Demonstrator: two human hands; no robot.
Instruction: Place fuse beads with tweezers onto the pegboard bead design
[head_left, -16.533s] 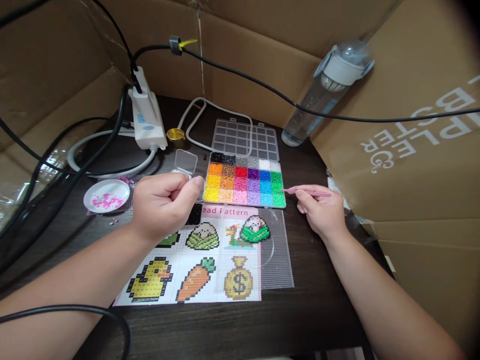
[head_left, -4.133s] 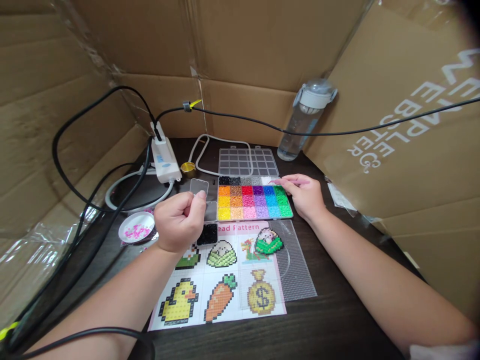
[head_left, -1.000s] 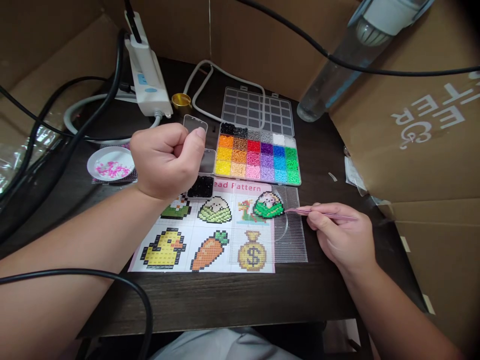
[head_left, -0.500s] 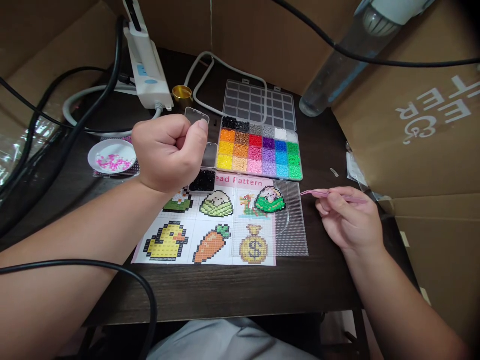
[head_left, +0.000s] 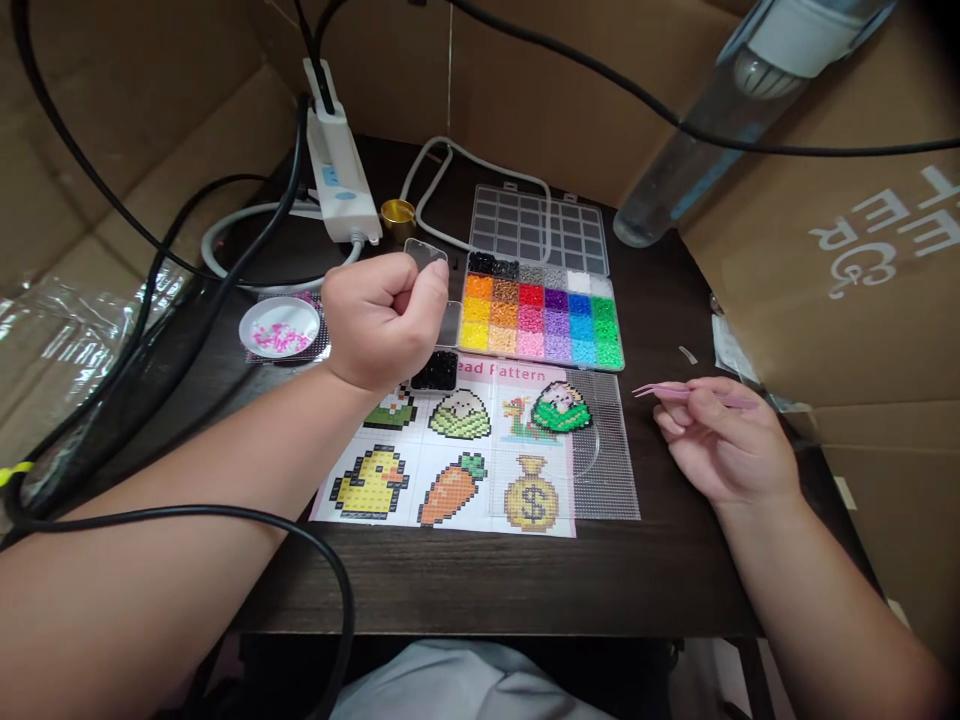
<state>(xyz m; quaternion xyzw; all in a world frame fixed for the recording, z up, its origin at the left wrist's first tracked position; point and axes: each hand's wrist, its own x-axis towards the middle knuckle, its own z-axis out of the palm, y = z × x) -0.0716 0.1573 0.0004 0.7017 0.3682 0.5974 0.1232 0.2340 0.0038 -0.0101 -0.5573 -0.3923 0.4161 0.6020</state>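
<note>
My left hand [head_left: 382,318] is closed in a fist, raised over the left part of the paper bead pattern sheet [head_left: 409,440]; no object shows in it. Behind and beneath it are a clear flip lid [head_left: 426,252] and a small box of black beads [head_left: 433,371]. Pink tweezers [head_left: 694,393] are gripped in my right hand [head_left: 727,440], their tips slightly apart and pointing left, right of the clear pegboard [head_left: 615,460]. On that pegboard lies a green, white and black rice-ball bead figure [head_left: 561,408].
A sorted bead case [head_left: 541,312] stands with its lid [head_left: 540,225] folded back. At left are a white dish [head_left: 279,328] of pink and white beads, a power strip [head_left: 343,180] and black cables [head_left: 292,190]. A gold cup [head_left: 398,217] and a clear tube [head_left: 697,150] are farther back.
The view has turned, so the whole scene sits farther right. The tweezers' tips now look more parted. My left hand stays in a fist, and the bead figure lies in the same place.
</note>
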